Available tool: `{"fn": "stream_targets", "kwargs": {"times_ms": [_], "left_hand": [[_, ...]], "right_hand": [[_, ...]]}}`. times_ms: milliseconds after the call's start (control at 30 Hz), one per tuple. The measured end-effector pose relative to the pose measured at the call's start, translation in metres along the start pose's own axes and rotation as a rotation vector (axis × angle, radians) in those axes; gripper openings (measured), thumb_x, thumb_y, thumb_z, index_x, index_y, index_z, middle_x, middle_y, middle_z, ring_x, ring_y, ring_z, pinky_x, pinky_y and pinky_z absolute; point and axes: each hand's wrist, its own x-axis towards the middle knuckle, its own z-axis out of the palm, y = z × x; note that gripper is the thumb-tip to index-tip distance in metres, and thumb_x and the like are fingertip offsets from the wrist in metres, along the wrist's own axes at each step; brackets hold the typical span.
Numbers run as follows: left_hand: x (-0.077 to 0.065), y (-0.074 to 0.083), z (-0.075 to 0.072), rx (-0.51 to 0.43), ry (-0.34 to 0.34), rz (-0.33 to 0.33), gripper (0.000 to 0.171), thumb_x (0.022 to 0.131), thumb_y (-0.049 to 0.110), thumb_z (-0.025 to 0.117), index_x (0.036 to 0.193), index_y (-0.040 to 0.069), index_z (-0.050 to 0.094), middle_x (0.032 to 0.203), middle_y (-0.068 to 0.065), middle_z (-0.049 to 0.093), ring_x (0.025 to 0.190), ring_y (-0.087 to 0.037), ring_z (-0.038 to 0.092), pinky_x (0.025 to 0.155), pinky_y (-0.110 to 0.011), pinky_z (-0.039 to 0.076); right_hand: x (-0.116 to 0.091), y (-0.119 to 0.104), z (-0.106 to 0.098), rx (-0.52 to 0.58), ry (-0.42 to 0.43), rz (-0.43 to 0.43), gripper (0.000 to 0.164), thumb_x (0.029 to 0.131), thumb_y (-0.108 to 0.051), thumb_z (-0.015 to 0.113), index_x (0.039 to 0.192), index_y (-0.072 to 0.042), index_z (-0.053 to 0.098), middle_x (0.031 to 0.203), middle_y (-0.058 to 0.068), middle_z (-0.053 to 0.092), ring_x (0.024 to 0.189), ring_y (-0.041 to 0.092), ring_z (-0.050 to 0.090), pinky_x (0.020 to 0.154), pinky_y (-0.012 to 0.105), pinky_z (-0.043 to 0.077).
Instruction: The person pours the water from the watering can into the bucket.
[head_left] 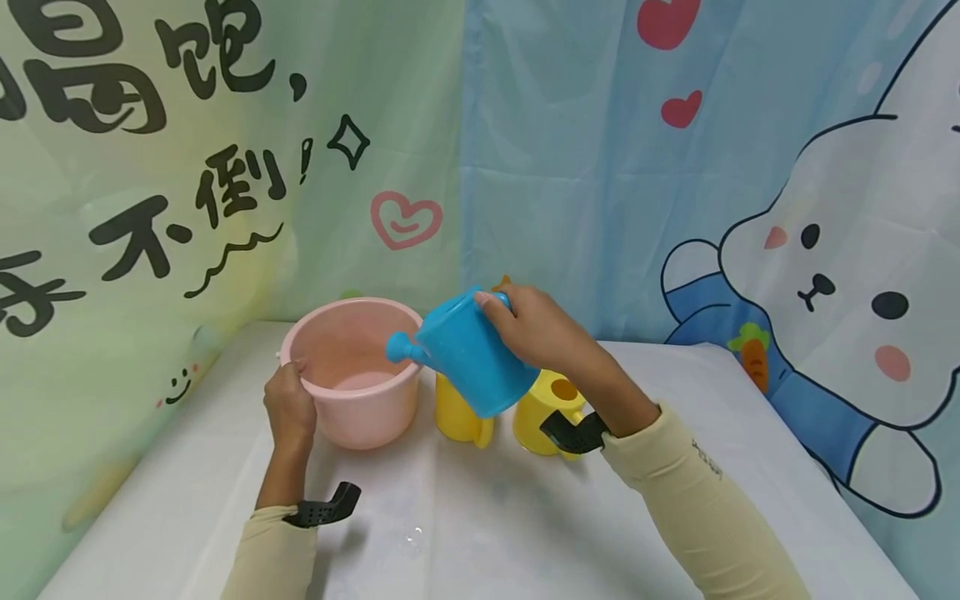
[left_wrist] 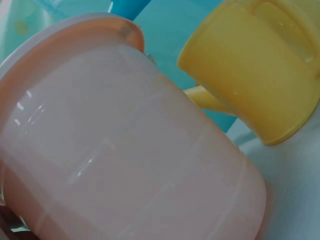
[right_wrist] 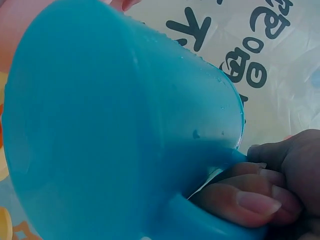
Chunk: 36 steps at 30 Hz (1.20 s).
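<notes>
My right hand (head_left: 528,329) grips the handle of a blue watering can (head_left: 476,354), its fingers curled through the handle in the right wrist view. The can is tilted left, its round spout head over the right rim of a pink bucket (head_left: 367,421). Droplets cling to the can's side (right_wrist: 200,100). At the bucket's left rim my left hand (head_left: 291,404) holds on, thumb over the edge. The bucket stands on the table, and its side fills much of the left wrist view.
Behind the blue can, two yellow watering cans stand on the white table (head_left: 480,533): one yellow can (head_left: 452,412) beside the bucket, another yellow can (head_left: 532,421) to its right. Water drops lie near the front. A printed curtain (head_left: 540,167) hangs behind the table.
</notes>
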Motion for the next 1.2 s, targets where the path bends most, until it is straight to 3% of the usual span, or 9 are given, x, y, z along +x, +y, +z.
{"fn": "stream_targets", "kwargs": {"times_ms": [333,567,733,1200], "left_hand": [[0.0,0.0,-0.001,0.012,-0.006,0.004,0.056,0.099,0.028,0.026,0.123,-0.01,0.06,0.132,-0.023,0.056,0.124,-0.038,0.05,0.102,-0.05,0.036],[-0.001,0.0,0.0,-0.006,-0.02,-0.005,0.058,0.099,0.03,0.025,0.125,-0.01,0.058,0.134,-0.022,0.054,0.124,-0.037,0.05,0.102,-0.049,0.036],[0.0,0.0,0.0,-0.003,-0.009,-0.01,0.057,0.099,0.03,0.026,0.123,-0.009,0.06,0.133,-0.022,0.056,0.123,-0.037,0.051,0.102,-0.049,0.036],[0.0,0.0,-0.001,0.003,-0.004,0.002,0.056,0.099,0.029,0.026,0.123,-0.009,0.06,0.132,-0.022,0.056,0.123,-0.037,0.051,0.102,-0.049,0.036]], "right_hand": [[0.004,-0.004,-0.002,-0.033,-0.001,0.007,0.046,0.104,-0.04,0.038,0.12,0.0,0.054,0.103,0.014,0.057,0.091,0.03,0.058,0.076,0.042,0.051],[0.006,-0.011,-0.005,-0.068,-0.033,0.012,0.047,0.104,-0.039,0.037,0.124,0.001,0.052,0.11,0.015,0.057,0.095,0.03,0.057,0.079,0.043,0.049],[0.007,-0.016,-0.006,-0.092,-0.048,-0.002,0.043,0.104,-0.039,0.037,0.113,-0.001,0.055,0.104,0.014,0.059,0.093,0.029,0.057,0.077,0.042,0.05],[0.012,-0.018,-0.01,-0.1,-0.065,-0.001,0.04,0.104,-0.038,0.037,0.103,-0.002,0.056,0.092,0.013,0.057,0.086,0.028,0.058,0.073,0.039,0.049]]}}
